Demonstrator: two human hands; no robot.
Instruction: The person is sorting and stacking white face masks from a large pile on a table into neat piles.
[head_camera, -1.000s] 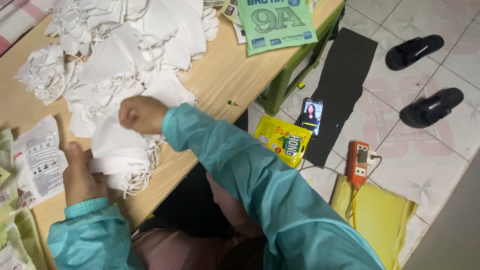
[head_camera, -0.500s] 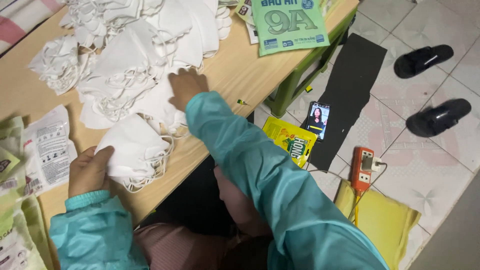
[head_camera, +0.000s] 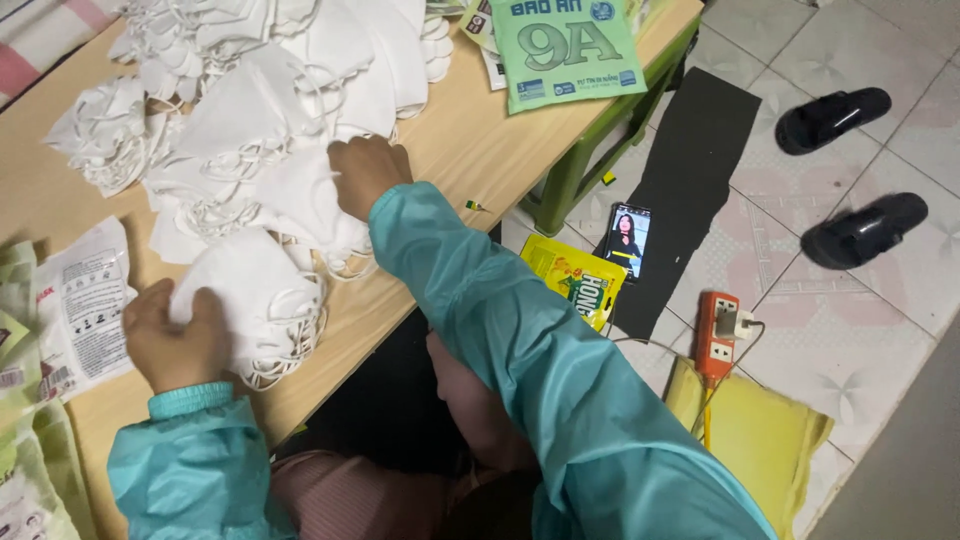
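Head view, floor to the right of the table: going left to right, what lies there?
Yellow printed sachet → phone with lit screen → black rectangular mat → orange power strip → pair of black slide sandals.

Green printed paper packet (head_camera: 565, 48) lying flat at far end of light wooden counter (head_camera: 470, 140); clear printed plastic wrapper (head_camera: 82, 305) on counter near its left edge. On tiled floor (head_camera: 850, 340): pair of black slippers (head_camera: 850, 175), black rectangular mat (head_camera: 685, 190), smartphone with lit screen (head_camera: 628, 240) at mat's edge, yellow sachet (head_camera: 575, 280) just beside it, orange power strip (head_camera: 717, 325), yellow padded envelope (head_camera: 755, 440)
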